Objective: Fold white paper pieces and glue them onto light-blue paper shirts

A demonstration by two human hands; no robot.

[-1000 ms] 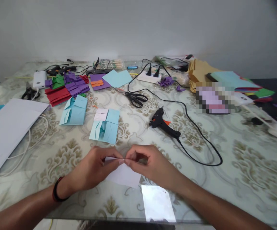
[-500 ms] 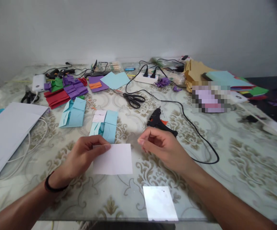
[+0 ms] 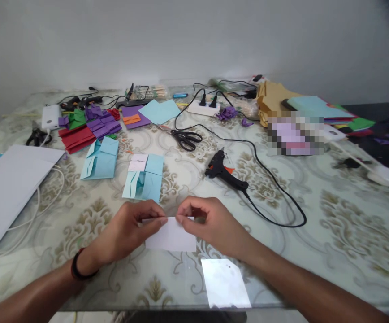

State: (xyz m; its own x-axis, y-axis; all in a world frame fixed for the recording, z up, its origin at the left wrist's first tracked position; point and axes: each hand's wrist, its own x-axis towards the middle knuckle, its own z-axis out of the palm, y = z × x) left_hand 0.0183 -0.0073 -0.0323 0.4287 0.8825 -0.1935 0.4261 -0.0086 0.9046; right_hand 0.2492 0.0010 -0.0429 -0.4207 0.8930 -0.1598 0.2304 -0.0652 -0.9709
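A small pale sheet of paper [image 3: 170, 238] is held up by its top edge, close to the table's front. My left hand [image 3: 134, 231] pinches that edge at its left part. From the other side my right hand [image 3: 203, 220] grips the same edge between thumb and fingers, the two thumbs a short gap apart. Just beyond the hands lies a light blue folded paper piece [image 3: 152, 181] with a pale pink part at its corner. A second light blue folded piece [image 3: 105, 159] rests to its left. Right of them is a black glue gun [image 3: 228, 172].
Black-handled scissors [image 3: 188, 139], a white power strip [image 3: 204, 107] and red folded paper [image 3: 76, 137] lie farther back. White sheets [image 3: 16, 188] are at left. A bright white patch [image 3: 226, 282] shows near the front edge; paper or light, I cannot tell.
My right hand has moved left and down and taken hold of the paper's top edge. The paper and my left hand have shifted slightly right and towards me.
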